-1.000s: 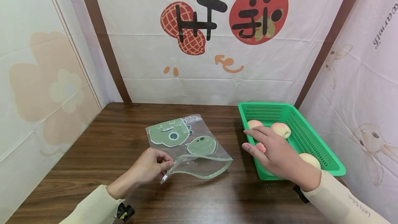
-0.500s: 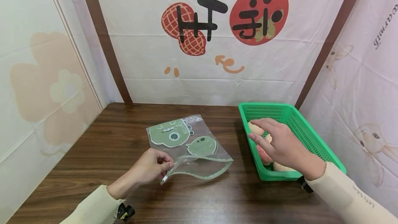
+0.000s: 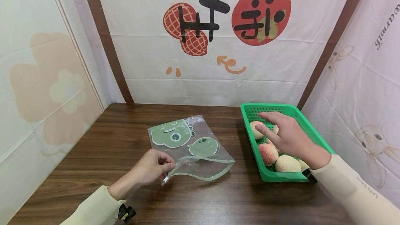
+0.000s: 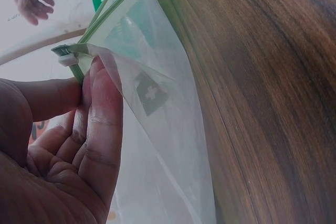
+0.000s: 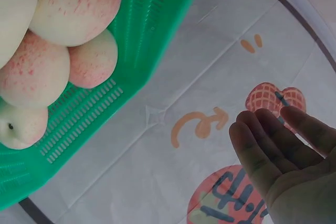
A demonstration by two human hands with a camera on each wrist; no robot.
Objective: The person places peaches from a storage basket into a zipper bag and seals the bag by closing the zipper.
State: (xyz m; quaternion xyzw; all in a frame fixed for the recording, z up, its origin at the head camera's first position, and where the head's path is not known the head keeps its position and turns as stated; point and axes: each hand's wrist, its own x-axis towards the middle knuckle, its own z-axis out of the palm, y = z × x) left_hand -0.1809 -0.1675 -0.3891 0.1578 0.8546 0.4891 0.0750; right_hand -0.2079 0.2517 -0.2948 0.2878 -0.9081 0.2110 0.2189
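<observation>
A clear zip bag [image 3: 202, 147] with green cartoon figures lies on the table, its mouth gaping toward the person. By the slider corner, my left hand [image 3: 153, 166] pinches the bag's edge between thumb and fingers; the left wrist view shows the white slider [image 4: 67, 59] just beyond the fingertips. Above the green basket [image 3: 265, 177] hovers my right hand [image 3: 289, 136], fingers extended and holding nothing. Several peaches lie in the basket, among them a red-blushed peach [image 3: 268, 154] and a pale peach [image 3: 288, 164]. The hand hides part of the basket's contents.
The dark wooden table [image 3: 103, 155] runs back to a printed white cloth [image 3: 150, 55]. Cloth walls also close in the left and right sides. The basket stands close to the right-hand wall [image 3: 372, 114].
My right hand has drawn back to the right and slightly up over the basket, uncovering more peaches; those in it have shifted. My left hand and the bag have stayed put.
</observation>
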